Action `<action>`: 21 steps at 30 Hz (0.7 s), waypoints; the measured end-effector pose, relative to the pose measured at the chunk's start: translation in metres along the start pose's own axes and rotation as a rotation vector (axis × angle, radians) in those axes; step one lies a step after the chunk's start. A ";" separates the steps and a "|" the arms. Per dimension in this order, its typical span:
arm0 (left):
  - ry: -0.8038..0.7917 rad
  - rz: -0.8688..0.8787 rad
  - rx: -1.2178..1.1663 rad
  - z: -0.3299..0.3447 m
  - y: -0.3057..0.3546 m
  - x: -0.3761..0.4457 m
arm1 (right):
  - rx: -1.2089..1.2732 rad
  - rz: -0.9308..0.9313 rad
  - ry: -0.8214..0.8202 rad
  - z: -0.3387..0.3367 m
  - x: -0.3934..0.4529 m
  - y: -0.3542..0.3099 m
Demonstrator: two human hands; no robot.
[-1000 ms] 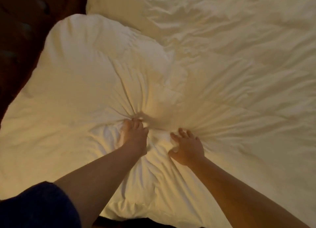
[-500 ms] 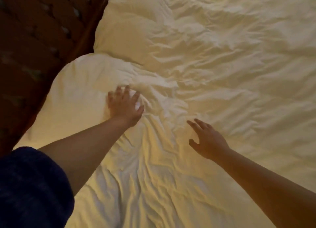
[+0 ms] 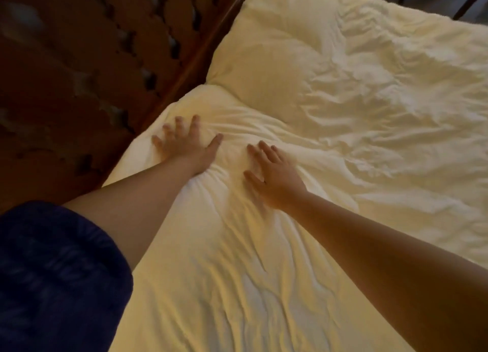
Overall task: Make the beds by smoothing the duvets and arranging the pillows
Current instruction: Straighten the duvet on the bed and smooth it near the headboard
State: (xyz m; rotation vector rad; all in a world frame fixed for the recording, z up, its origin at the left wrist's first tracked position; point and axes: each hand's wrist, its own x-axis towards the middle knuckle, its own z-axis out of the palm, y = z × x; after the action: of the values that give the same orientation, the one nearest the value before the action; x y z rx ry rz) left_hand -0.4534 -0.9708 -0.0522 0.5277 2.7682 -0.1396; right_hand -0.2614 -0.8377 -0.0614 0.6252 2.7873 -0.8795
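Now both hands, left hand [image 3: 184, 147] and right hand [image 3: 273, 175], have released the bunched duvet [image 3: 264, 272] and press flat, fingers spread: smoothing underway.

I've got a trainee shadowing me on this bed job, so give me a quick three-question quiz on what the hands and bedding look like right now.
1. True or false: the left hand lies flat with fingers spread on the near pillow.
2. Multiple choice: what is the right hand doing? A) gripping the wooden headboard B) resting with straight fingers on the white bedding C) lifting the far pillow
3. Fill in: the duvet to the right of the hands looks ______, not smooth.

Key: 1 true; 2 B; 3 wrinkled.
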 end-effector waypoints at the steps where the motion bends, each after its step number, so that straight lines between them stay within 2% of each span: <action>1: -0.001 0.038 -0.032 0.001 -0.007 0.009 | -0.015 0.010 -0.010 0.000 0.016 -0.008; 4: 0.016 0.127 -0.212 0.006 -0.023 0.024 | -0.102 -0.021 -0.057 -0.005 0.065 -0.030; 7: 0.046 0.180 -0.353 0.014 -0.042 0.036 | -0.251 -0.142 -0.090 -0.006 0.109 -0.047; 10: -0.007 0.104 -0.899 0.020 -0.068 0.044 | -0.220 -0.096 -0.098 0.001 0.139 -0.044; 11: -0.010 0.079 -1.033 0.023 -0.075 0.044 | -0.161 -0.029 -0.080 0.006 0.144 -0.037; 12: -0.003 0.093 -1.070 0.026 -0.078 0.043 | -0.104 0.048 -0.052 0.011 0.146 -0.028; 15: -0.013 0.200 -0.977 0.037 -0.078 0.040 | -0.028 0.206 0.013 0.026 0.143 -0.004; 17: -0.068 0.212 -0.795 0.042 -0.073 0.046 | -0.035 0.239 0.037 0.030 0.137 0.004; 19: -0.135 0.175 -0.510 0.035 -0.059 0.056 | -0.035 0.250 0.054 0.028 0.128 0.010; 21: -0.111 0.062 -0.294 0.018 -0.034 0.053 | 0.020 0.233 0.040 0.024 0.110 0.017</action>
State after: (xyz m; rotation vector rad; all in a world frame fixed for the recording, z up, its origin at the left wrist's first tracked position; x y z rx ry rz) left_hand -0.5073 -0.9873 -0.0849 0.5098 2.5974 0.2417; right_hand -0.3526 -0.8016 -0.1190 0.9567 2.6705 -0.8555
